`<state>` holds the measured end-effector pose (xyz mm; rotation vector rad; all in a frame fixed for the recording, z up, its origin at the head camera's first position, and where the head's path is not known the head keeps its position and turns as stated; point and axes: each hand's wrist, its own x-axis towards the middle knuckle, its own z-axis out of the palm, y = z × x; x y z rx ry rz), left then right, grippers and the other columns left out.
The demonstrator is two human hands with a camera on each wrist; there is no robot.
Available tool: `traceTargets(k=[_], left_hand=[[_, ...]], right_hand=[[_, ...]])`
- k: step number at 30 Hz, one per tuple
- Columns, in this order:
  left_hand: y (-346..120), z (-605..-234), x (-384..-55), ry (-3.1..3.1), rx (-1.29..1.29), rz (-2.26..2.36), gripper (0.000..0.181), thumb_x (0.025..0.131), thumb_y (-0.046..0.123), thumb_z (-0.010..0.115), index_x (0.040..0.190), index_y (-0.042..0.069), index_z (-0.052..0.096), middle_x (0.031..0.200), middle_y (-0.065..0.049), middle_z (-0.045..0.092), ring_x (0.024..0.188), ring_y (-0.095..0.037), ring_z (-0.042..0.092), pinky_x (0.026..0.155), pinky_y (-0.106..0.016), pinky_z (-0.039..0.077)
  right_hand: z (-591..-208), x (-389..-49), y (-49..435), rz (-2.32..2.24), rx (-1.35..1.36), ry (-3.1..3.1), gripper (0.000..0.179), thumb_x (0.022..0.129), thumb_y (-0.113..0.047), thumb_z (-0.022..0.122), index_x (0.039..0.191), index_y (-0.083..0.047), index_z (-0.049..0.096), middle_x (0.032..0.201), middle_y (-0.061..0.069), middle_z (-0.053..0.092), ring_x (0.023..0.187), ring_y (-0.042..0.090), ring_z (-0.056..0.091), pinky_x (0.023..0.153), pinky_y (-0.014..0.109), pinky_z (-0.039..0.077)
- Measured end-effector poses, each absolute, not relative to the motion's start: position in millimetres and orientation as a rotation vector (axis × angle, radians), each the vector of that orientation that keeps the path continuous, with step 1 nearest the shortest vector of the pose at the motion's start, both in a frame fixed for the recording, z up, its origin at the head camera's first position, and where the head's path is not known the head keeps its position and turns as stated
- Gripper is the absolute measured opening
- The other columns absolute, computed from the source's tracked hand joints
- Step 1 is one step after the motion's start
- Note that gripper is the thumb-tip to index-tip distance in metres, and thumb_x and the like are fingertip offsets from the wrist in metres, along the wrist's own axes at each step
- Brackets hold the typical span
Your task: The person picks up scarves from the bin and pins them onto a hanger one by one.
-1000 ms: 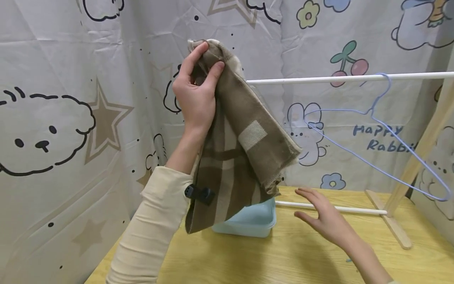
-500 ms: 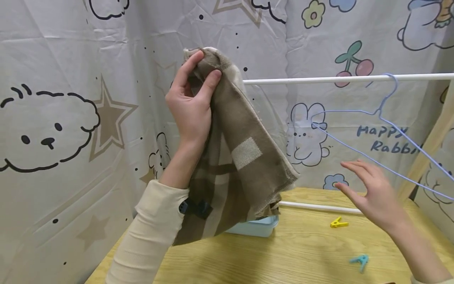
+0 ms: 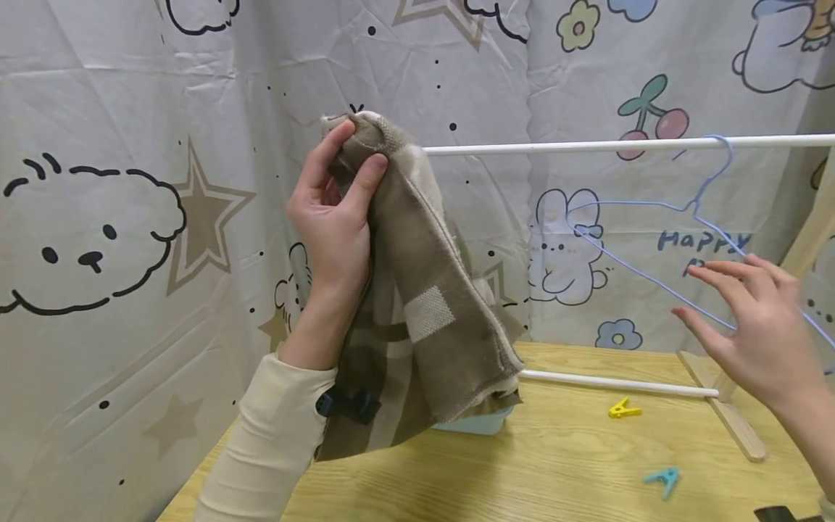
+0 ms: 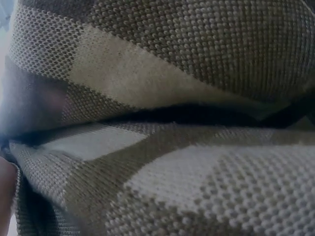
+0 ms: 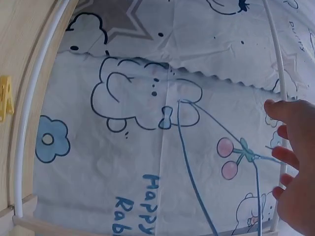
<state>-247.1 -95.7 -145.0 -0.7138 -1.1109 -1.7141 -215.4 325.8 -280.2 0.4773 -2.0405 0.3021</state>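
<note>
My left hand [image 3: 335, 210] pinches a brown-and-beige checked knit cloth [image 3: 470, 348] by its upper corner, thumb in front. Folded over, the cloth hangs down, and its weave [image 4: 206, 44] fills the left wrist view. A blue wire hanger [image 3: 694, 206] hangs by its hook from the white rail [image 3: 554, 148]. Close by the hanger's right side, my right hand [image 3: 759, 326] is raised with fingers spread and nothing between them. In the right wrist view this hand [image 5: 295, 162] shows at the right edge, with the hanger [image 5: 183, 137] to its left.
A yellow clothespin [image 3: 624, 409] and a turquoise clothespin [image 3: 664, 478] lie on the wooden table [image 3: 554, 471]. Behind the cloth, a light-blue tub [image 3: 479, 423] is mostly hidden. The rack's wooden foot [image 3: 724, 413] and lower bar [image 3: 620, 380] stand at the right.
My right hand has moved right and up, from beside the cloth to the hanger. My left hand has lowered the cloth a little, to the left. Both clothespins have come into full view.
</note>
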Motion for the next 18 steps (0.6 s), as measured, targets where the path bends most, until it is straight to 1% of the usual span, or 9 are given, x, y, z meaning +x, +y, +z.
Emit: traceTargets(k=[2, 6, 9, 10, 13, 15, 17, 18], left_hand=[[-98.2, -145.6, -246.0, -1.077, -0.704, -1.76, 0.04, 0.081, -0.006, 0.077, 0.12, -0.003, 0.068, 0.118, -0.006, 0.069, 0.102, -0.012, 0.063, 0.091, -0.027, 0.051], [-104.3, -143.5, -243.7, -0.993, -0.652, -1.835, 0.038, 0.081, -0.007, 0.076, 0.118, 0.001, 0.071, 0.119, -0.006, 0.069, 0.098, -0.014, 0.064, 0.088, -0.025, 0.051], [-109.4, -142.1, -243.2, -0.964, -0.619, -1.833, 0.037, 0.081, -0.007, 0.076, 0.117, 0.001, 0.071, 0.119, -0.007, 0.069, 0.097, -0.015, 0.063, 0.087, -0.025, 0.051], [-110.9, -141.9, -243.2, -0.957, -0.611, -1.836, 0.038, 0.081, -0.008, 0.076, 0.117, 0.001, 0.071, 0.119, -0.006, 0.069, 0.097, -0.015, 0.063, 0.087, -0.025, 0.051], [-115.2, -143.6, -243.9, -0.943, -0.6, -1.857, 0.036, 0.081, -0.009, 0.075, 0.116, 0.001, 0.071, 0.117, -0.006, 0.069, 0.096, -0.014, 0.063, 0.086, -0.025, 0.05], [-117.8, -146.9, -244.6, -0.942, -0.598, -1.877, 0.035, 0.081, -0.01, 0.074, 0.114, 0.002, 0.072, 0.115, -0.006, 0.07, 0.095, -0.014, 0.063, 0.086, -0.024, 0.05], [-120.5, -152.6, -245.3, -0.966, -0.602, -1.894, 0.035, 0.082, -0.009, 0.074, 0.114, 0.004, 0.073, 0.114, -0.006, 0.07, 0.095, -0.013, 0.063, 0.085, -0.023, 0.051], [-121.9, -156.7, -245.4, -0.989, -0.605, -1.897, 0.035, 0.082, -0.009, 0.074, 0.114, 0.005, 0.073, 0.113, -0.006, 0.071, 0.094, -0.013, 0.063, 0.084, -0.022, 0.051]], right_hand=[[-277.7, -217.1, 331.5, 0.262, 0.443, -2.02, 0.097, 0.092, -0.078, 0.032, 0.119, 0.011, 0.061, 0.12, 0.036, 0.053, 0.12, 0.053, 0.041, 0.122, 0.051, 0.012], [-280.4, -220.9, 343.6, 0.255, 0.368, -1.978, 0.097, 0.092, -0.079, 0.031, 0.123, 0.01, 0.057, 0.125, 0.038, 0.048, 0.126, 0.056, 0.036, 0.119, 0.056, 0.015], [-284.6, -224.4, 351.5, 0.318, 0.335, -1.945, 0.097, 0.092, -0.078, 0.034, 0.129, 0.009, 0.055, 0.131, 0.038, 0.044, 0.128, 0.056, 0.035, 0.117, 0.049, 0.02], [-285.7, -225.2, 353.9, 0.348, 0.324, -1.945, 0.098, 0.091, -0.078, 0.035, 0.131, 0.009, 0.053, 0.133, 0.038, 0.043, 0.128, 0.055, 0.035, 0.117, 0.047, 0.021], [-288.0, -226.4, 360.9, 0.422, 0.273, -1.962, 0.102, 0.088, -0.081, 0.035, 0.138, 0.007, 0.049, 0.139, 0.037, 0.038, 0.132, 0.053, 0.033, 0.117, 0.045, 0.02], [-289.5, -226.7, 365.0, 0.46, 0.239, -1.984, 0.104, 0.087, -0.082, 0.035, 0.142, 0.006, 0.045, 0.141, 0.037, 0.037, 0.135, 0.052, 0.031, 0.119, 0.049, 0.018], [-292.4, -227.1, 368.9, 0.48, 0.21, -1.999, 0.102, 0.088, -0.08, 0.035, 0.144, 0.004, 0.043, 0.141, 0.037, 0.038, 0.135, 0.052, 0.032, 0.12, 0.051, 0.017], [-294.6, -227.4, 370.7, 0.495, 0.193, -2.004, 0.097, 0.09, -0.077, 0.037, 0.145, 0.003, 0.042, 0.141, 0.037, 0.038, 0.135, 0.051, 0.032, 0.12, 0.05, 0.017]])
